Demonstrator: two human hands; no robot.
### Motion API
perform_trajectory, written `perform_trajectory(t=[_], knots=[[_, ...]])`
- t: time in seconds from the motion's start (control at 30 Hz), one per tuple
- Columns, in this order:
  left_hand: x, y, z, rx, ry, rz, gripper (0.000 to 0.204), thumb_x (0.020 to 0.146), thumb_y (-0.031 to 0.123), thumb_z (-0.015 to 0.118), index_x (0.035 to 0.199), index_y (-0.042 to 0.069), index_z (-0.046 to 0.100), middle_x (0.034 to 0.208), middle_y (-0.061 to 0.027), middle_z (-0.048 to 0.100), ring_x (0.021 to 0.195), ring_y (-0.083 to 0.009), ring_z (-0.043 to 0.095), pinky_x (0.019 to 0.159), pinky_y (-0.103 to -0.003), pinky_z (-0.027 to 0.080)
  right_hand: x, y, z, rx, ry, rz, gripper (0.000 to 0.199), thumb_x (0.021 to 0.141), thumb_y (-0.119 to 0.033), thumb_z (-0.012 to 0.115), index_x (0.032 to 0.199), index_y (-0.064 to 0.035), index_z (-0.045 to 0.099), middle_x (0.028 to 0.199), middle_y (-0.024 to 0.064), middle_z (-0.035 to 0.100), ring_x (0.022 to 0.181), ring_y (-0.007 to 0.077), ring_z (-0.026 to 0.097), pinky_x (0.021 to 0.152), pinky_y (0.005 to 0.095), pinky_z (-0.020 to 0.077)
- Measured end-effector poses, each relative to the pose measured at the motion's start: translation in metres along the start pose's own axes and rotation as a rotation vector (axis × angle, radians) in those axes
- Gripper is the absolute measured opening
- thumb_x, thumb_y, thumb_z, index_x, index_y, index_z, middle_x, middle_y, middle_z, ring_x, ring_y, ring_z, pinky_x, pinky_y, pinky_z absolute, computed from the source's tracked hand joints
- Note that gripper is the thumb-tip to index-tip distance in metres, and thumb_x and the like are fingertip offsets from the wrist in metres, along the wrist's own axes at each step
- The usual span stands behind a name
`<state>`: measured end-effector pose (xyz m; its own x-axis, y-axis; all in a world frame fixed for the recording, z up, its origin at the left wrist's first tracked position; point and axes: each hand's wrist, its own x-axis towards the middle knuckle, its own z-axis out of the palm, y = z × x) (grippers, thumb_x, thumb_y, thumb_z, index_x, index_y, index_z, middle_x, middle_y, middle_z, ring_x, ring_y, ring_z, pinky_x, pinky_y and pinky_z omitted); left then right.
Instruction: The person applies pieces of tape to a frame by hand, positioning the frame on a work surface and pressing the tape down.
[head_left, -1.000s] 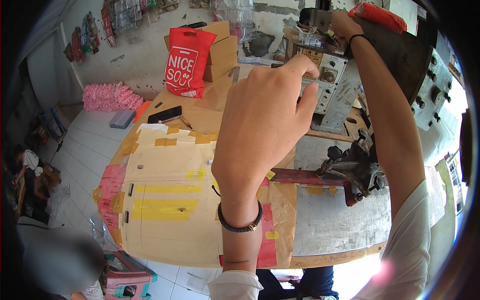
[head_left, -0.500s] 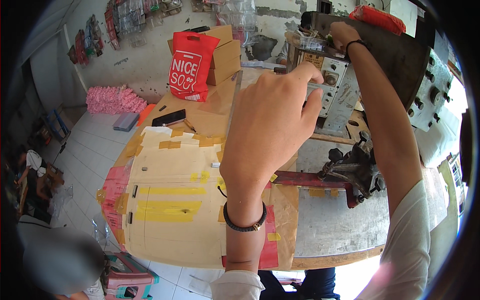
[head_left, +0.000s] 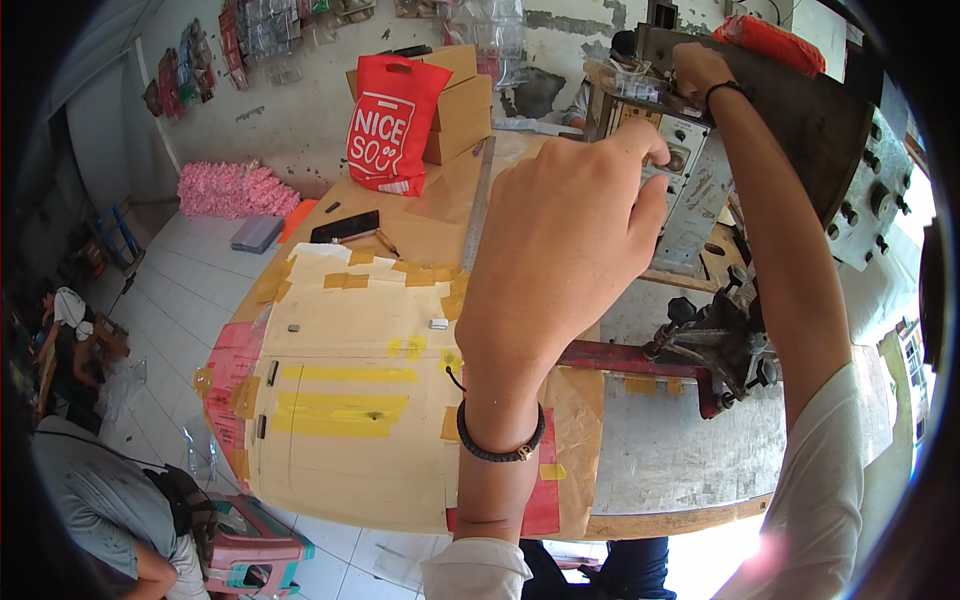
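My left hand (head_left: 560, 235) is raised over the worktable, back up, with a braided bracelet at its wrist. Its index finger and thumb are apart with nothing visible between them; the other fingers are hidden. Behind it stands a grey control box (head_left: 688, 210) with knobs and a dial. My right hand (head_left: 700, 72) reaches to the top of that box, beside a clear plastic tray (head_left: 628, 82) of small items. Its fingers are curled closed, and what they hold, if anything, is hidden. Below my right forearm sits a black metal clamp fixture (head_left: 712, 340) on a red arm (head_left: 610, 355).
A taped cream board (head_left: 340, 470) covers the table's left part. Beyond it lie a phone (head_left: 345, 227), a red bag (head_left: 392, 125) and cardboard boxes (head_left: 462, 105). A dark machine body (head_left: 790, 120) rises at the right. A person (head_left: 110, 500) is at the lower left.
The whole view has shifted slightly, with the scene sliding a little right. Both hands keep nearly the same pose and place. The person at lower left has leaned or moved, showing more torso.
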<state>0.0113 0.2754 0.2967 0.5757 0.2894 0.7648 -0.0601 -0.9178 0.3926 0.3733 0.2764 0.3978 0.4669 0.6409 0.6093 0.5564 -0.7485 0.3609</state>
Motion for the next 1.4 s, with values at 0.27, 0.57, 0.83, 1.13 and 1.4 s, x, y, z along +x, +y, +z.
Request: perform_trajectory(t=[0.27,0.57,0.83,1.13,1.4], knots=[[0.0,0.0,0.004,-0.002,0.028,0.04,0.015,0.093,0.014,0.064,0.1,0.003,0.07,0.073,-0.0192,0.07,0.074,-0.0365,0.071,0.07,-0.046,0.056,-0.006,-0.005,-0.01,-0.006,-0.156,0.028,0.027,0.072,0.002,0.075,0.099,-0.0018,0.076,0.106,0.0224,0.074,0.103,0.0367,0.072,0.083,0.0473,0.058],[0.002,-0.001,0.01,-0.01,0.024,0.058,0.016,0.091,0.011,0.063,0.101,0.002,0.071,0.076,-0.0211,0.071,0.075,-0.0362,0.072,0.072,-0.046,0.057,0.007,0.001,0.0,-0.044,-0.189,0.001,0.034,0.064,0.006,0.082,0.096,0.0007,0.074,0.094,0.0185,0.075,0.088,0.0299,0.075,0.07,0.0426,0.0602],[0.001,-0.004,0.011,-0.023,0.062,0.099,0.016,0.09,0.011,0.063,0.101,0.003,0.071,0.075,-0.0204,0.071,0.075,-0.0356,0.072,0.073,-0.045,0.057,0.02,0.012,0.009,-0.083,-0.28,-0.072,0.035,0.066,0.006,0.082,0.096,0.0065,0.066,0.077,0.0173,0.075,0.074,0.0239,0.077,0.059,0.0381,0.0616],[0.003,-0.006,0.011,-0.059,0.042,0.088,0.015,0.09,0.012,0.063,0.098,0.003,0.072,0.077,-0.0197,0.072,0.075,-0.0346,0.073,0.072,-0.045,0.058,0.038,0.029,0.028,0.095,-0.447,-0.053,0.071,0.068,0.007,0.081,0.131,0.0047,0.049,0.078,0.0194,0.074,0.068,0.0258,0.076,0.053,0.0393,0.0605],[0.002,-0.005,0.007,-0.051,0.063,0.075,0.015,0.092,0.014,0.063,0.1,0.005,0.073,0.076,-0.0185,0.071,0.075,-0.034,0.072,0.072,-0.045,0.057,0.043,0.03,0.027,-0.043,-0.618,0.118,0.048,0.07,0.005,0.082,0.114,0.0118,0.063,0.08,0.0189,0.076,0.068,0.026,0.076,0.056,0.0397,0.062]])
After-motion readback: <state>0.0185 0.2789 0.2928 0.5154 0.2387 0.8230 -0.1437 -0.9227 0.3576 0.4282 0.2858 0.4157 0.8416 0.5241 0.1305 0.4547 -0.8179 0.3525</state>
